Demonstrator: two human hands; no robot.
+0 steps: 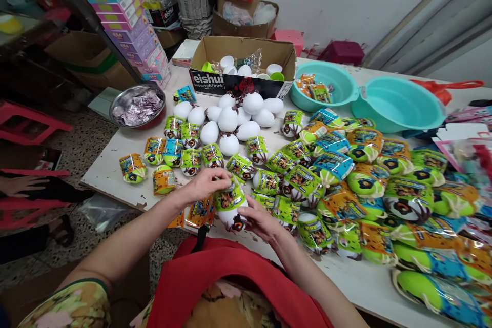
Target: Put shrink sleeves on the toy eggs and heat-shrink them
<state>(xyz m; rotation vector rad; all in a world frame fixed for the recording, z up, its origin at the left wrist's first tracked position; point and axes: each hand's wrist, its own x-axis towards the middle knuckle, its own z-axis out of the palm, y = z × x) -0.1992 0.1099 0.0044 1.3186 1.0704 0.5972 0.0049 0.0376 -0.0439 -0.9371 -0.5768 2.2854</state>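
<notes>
My left hand point(207, 183) pinches the top of a green printed wrapper on a white egg point(230, 205), close to the table's front edge. Around the lower right side of the same egg curl the fingers of my right hand point(261, 218). Orange wrappers point(198, 213) lie just left of the egg. Behind it, white eggs point(228, 119) sit in a group, some with brown markings. Wrapped eggs with green labels point(302, 182) lie to the right, next to a large pile with orange and blue labels point(369, 179).
A metal bowl point(138, 106) of small packets stands at the left. An open carton point(242, 84) with white and green shells is at the back, beside two turquoise basins point(326, 84). Stacked boxes point(126, 20) rise at back left; another person's hand point(23, 187) shows at far left.
</notes>
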